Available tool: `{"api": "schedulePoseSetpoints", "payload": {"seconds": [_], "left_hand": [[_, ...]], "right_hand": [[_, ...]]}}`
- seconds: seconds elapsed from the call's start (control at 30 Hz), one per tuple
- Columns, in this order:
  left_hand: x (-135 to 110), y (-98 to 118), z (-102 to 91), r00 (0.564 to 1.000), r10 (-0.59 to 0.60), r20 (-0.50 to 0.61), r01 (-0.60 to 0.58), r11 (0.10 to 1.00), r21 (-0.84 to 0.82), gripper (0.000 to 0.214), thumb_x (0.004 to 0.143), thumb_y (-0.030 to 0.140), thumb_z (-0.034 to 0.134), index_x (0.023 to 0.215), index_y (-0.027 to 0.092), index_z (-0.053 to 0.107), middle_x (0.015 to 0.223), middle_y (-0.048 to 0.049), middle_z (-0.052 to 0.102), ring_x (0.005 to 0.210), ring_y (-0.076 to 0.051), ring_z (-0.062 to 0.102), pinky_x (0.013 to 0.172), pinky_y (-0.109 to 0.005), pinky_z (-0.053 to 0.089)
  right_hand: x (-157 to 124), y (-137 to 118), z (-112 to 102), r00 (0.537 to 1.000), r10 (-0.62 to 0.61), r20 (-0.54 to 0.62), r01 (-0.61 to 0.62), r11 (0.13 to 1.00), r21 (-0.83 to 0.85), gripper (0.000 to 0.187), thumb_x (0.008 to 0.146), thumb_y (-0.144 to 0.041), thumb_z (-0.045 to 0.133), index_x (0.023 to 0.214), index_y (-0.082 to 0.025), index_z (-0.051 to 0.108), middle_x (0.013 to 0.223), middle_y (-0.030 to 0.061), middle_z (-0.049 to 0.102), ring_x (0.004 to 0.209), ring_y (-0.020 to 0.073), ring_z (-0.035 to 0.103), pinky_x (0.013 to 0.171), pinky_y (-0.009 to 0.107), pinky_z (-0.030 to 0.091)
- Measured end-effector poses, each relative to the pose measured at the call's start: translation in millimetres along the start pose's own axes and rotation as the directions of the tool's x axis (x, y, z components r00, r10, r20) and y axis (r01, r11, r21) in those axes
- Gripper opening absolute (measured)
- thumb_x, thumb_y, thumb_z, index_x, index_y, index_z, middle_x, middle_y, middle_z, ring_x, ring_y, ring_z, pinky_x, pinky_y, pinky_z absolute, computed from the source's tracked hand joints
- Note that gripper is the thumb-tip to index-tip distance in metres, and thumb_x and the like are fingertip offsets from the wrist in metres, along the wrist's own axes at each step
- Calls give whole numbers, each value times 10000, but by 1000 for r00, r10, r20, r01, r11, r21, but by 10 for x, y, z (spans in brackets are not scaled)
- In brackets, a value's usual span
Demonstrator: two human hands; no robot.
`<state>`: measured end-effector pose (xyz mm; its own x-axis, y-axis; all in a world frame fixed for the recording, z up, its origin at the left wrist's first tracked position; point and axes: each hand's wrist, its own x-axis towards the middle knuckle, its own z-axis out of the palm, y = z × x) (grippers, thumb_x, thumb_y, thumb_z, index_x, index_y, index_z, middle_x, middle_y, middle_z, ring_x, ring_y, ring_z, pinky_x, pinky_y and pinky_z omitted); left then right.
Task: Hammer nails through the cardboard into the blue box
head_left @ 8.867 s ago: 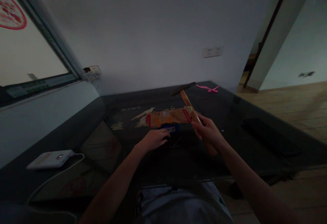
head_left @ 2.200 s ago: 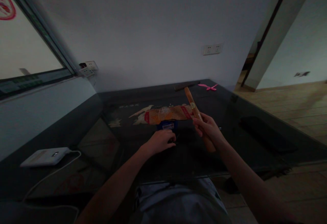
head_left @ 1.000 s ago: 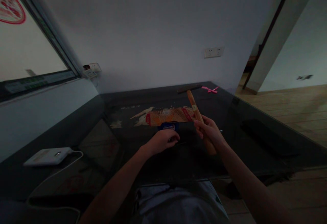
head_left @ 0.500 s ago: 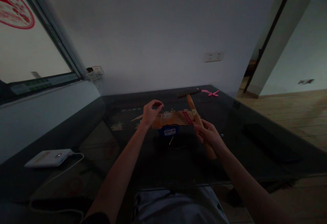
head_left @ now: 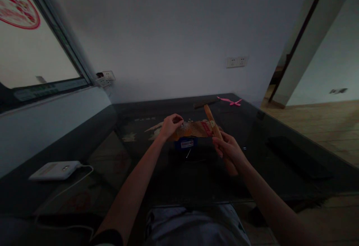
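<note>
My right hand (head_left: pixel 228 146) is wrapped round the wooden handle of a hammer (head_left: pixel 215 128), which leans up and away with its dark head at the top. Thumb and fingers of my left hand (head_left: pixel 170 125) are pinched together over a brown-gold patterned packet (head_left: pixel 193 129) with a red end. Whatever the pinch holds is too small and dark to make out. The packet lies over a blue box (head_left: pixel 185 143) with a white label. Its right end is partly hidden behind the hammer handle and my right hand.
All this is on a dark glossy table (head_left: pixel 157 186). A pink ribbon (head_left: pixel 231 102) lies at the far right edge. To the left is a white power bank (head_left: pixel 54 170) with a cable, and on the right a dark flat object (head_left: pixel 298 158). Wall sockets (head_left: pixel 237 62) are behind.
My left hand has shifted slightly to the right along the packet, its fingers lower and closer to it. The right hand and hammer have hardly moved. The view has tilted a little.
</note>
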<state>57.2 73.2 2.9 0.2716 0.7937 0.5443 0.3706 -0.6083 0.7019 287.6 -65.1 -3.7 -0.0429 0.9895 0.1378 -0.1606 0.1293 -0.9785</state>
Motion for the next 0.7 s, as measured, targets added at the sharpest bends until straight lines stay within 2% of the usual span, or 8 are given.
{"api": "schedulePoseSetpoints", "payload": {"seconds": [0.17, 0.7], "left_hand": [[-24, 23, -3, 1000, 19, -5, -19, 996, 92, 96, 737, 217, 597, 798, 145, 615, 766, -27, 639, 714, -135, 605, 699, -262, 489], [-31, 35, -6, 999, 46, -5, -46, 994, 101, 94, 747, 213, 577, 809, 148, 604, 773, -26, 634, 719, -133, 604, 694, -255, 486]], "right_hand": [[29, 44, -20, 1000, -4, 2, 4, 1000, -5, 310, 674, -375, 656, 853, -166, 512, 518, -85, 474, 289, 41, 396, 277, 184, 284], [23, 87, 10, 999, -17, 48, 22, 995, -97, 315, 716, -385, 605, 920, -171, 495, 513, -91, 468, 303, 57, 401, 299, 193, 296]]}}
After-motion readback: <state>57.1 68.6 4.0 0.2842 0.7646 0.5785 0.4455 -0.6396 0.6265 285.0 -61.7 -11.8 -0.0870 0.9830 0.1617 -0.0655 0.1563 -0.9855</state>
